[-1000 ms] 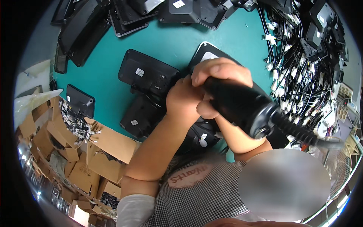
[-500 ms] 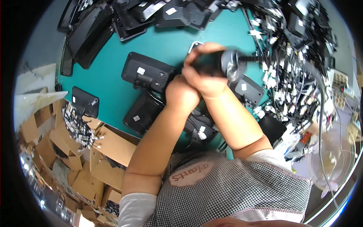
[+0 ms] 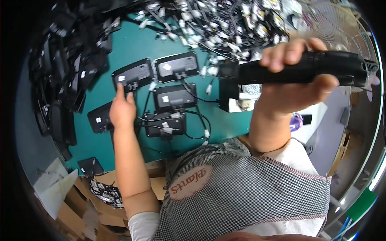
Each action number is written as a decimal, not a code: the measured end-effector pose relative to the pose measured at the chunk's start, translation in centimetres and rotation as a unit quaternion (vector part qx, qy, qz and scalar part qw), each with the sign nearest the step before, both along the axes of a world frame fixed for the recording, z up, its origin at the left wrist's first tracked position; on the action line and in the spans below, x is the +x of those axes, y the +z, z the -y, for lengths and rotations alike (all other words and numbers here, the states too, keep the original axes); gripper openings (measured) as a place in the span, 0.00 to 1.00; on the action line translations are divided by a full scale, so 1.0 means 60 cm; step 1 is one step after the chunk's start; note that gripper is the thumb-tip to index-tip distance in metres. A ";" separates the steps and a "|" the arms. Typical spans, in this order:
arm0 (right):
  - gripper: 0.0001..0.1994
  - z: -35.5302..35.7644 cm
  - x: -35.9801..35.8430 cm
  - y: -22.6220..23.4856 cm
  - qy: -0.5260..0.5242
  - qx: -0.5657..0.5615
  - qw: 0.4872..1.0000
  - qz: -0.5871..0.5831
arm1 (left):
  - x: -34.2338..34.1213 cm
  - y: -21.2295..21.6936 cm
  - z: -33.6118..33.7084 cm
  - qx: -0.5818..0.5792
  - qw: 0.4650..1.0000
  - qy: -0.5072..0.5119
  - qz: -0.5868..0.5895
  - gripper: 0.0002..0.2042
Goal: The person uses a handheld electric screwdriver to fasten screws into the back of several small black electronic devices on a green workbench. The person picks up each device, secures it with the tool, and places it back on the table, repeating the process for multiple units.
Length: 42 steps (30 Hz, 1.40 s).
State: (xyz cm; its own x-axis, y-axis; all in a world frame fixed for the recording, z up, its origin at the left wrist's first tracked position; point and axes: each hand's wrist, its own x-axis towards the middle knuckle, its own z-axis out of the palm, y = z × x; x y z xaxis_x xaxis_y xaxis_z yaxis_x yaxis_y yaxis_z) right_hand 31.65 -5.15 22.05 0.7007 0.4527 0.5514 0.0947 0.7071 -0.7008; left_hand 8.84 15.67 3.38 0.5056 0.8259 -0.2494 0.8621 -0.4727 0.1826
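My right hand [image 3: 281, 76], raised at the right, is wrapped around a black corded electric screwdriver [image 3: 321, 68], which lies level with its ribbed cord end to the right. My left hand [image 3: 122, 110] has its fingers stretched out, the index finger at the lower edge of a black plastic housing [image 3: 134, 75]; I cannot tell if it presses on it. Beside that sit more black housings: one [image 3: 176, 66] to its right, one [image 3: 175, 97] in the middle, one [image 3: 165, 123] nearer me with cables and white connectors, and one [image 3: 100, 117] left of my hand.
Black housing parts [image 3: 60, 72] are heaped along the left of the green table [image 3: 124, 42]. Cables with white connectors [image 3: 225, 24] pile up at the back. A black box-like part [image 3: 228, 90] stands below the screwdriver's tip. Cardboard boxes [image 3: 76, 205] lie below left; a fan [image 3: 329, 24] stands far right.
The view has turned to the right. My hands, together around the screwdriver before, have parted: the right has lifted it away to the right, the left now reaches to a housing at the left.
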 end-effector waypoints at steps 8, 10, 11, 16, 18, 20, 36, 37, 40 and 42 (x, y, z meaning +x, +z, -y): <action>0.30 0.254 0.076 0.048 -0.059 0.007 0.998 -0.012 | 0.165 0.184 0.219 -0.098 0.890 -0.204 0.397 0.10; 0.29 0.285 0.081 0.049 -0.076 0.002 0.997 -0.013 | 0.212 0.200 0.284 -0.078 0.841 -0.346 0.408 0.12; 0.29 0.299 0.082 0.050 -0.088 0.000 0.996 -0.016 | 0.234 0.203 0.312 -0.070 0.827 -0.387 0.402 0.13; 0.28 0.356 0.095 0.049 -0.075 -0.006 0.997 -0.027 | 0.308 0.175 0.392 0.034 0.826 -0.490 0.275 0.15; 0.28 0.373 0.102 0.050 -0.083 -0.004 0.996 -0.034 | 0.329 0.165 0.403 0.017 0.834 -0.501 0.230 0.12; 0.28 0.387 0.108 0.052 -0.098 0.000 0.994 -0.047 | 0.346 0.164 0.409 -0.019 0.839 -0.513 0.180 0.12; 0.27 0.398 0.126 0.044 -0.047 0.012 0.997 -0.062 | 0.361 0.169 0.424 -0.705 0.614 0.103 0.341 0.05; 0.27 0.397 0.127 0.045 -0.047 0.010 0.997 -0.059 | 0.363 0.168 0.427 -0.697 0.620 0.106 0.344 0.06; 0.27 0.391 0.126 0.050 -0.051 0.006 0.997 -0.060 | 0.372 0.178 0.431 -0.682 0.637 0.106 0.343 0.07; 0.27 0.390 0.125 0.053 -0.056 0.002 0.997 -0.056 | 0.376 0.181 0.435 -0.675 0.639 0.098 0.356 0.07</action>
